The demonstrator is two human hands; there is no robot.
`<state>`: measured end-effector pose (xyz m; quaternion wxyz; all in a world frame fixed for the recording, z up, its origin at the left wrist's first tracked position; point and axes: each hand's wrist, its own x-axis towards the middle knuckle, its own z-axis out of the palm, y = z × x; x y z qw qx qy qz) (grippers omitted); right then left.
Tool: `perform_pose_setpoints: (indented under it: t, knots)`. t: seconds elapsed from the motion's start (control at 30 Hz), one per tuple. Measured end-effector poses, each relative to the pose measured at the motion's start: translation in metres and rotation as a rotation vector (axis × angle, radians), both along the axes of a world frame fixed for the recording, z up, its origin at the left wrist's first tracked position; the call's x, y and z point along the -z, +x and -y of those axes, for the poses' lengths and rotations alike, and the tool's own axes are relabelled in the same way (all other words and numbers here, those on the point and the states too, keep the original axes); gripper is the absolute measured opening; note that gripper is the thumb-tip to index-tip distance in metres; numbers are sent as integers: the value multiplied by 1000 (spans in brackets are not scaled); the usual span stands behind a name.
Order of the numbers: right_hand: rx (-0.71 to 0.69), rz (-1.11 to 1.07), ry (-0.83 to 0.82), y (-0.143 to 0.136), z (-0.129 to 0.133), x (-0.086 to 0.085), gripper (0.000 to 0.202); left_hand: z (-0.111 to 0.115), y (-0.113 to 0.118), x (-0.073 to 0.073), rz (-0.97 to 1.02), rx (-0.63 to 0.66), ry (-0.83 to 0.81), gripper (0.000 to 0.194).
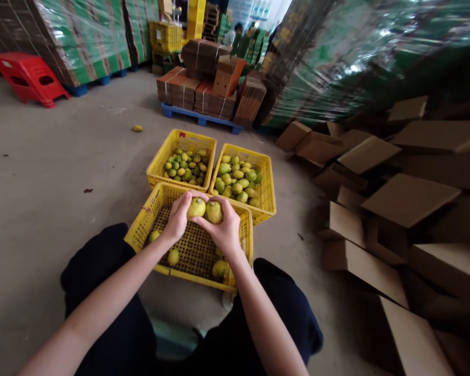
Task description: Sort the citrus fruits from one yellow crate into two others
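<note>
My left hand (179, 215) is closed around a yellow-green lemon (196, 208), its stem end facing up. Beside it, my right hand (227, 223) grips a second lemon (214, 212), and the two fruits are side by side, nearly touching. Both hands are above the near yellow crate (141, 230), which has a perforated floor. A few lemons lie in that crate, among them one near the middle left (173, 257) and one at the right (220, 269), partly hidden by my right forearm.
Two more yellow crates, left (156, 166) and right (269, 196), hold many green and yellow lemons. One lemon (137, 128) lies on the floor. Open cardboard boxes (411, 201) pile up at right. A red stool (31, 78) and a blue pallet (201, 117) with flattened cartons stand farther back.
</note>
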<state>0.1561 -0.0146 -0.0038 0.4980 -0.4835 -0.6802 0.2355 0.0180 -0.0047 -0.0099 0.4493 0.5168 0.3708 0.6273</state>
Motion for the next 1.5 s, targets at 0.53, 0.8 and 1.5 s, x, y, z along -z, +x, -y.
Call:
perform_pose_setpoints:
  t: [0.53,0.8,1.5]
  knots:
    - [-388,-1433,-838,-1,-16,-3,31,-18,-14,-19,888,234,-840,33]
    - [-240,-1685,-706,-9,-11,5,31,-4,3,-12,1072,202,-686,46]
    - [-194,-1455,-741,-10,-20,9,18,-14,4,-7,965,283,-684,34]
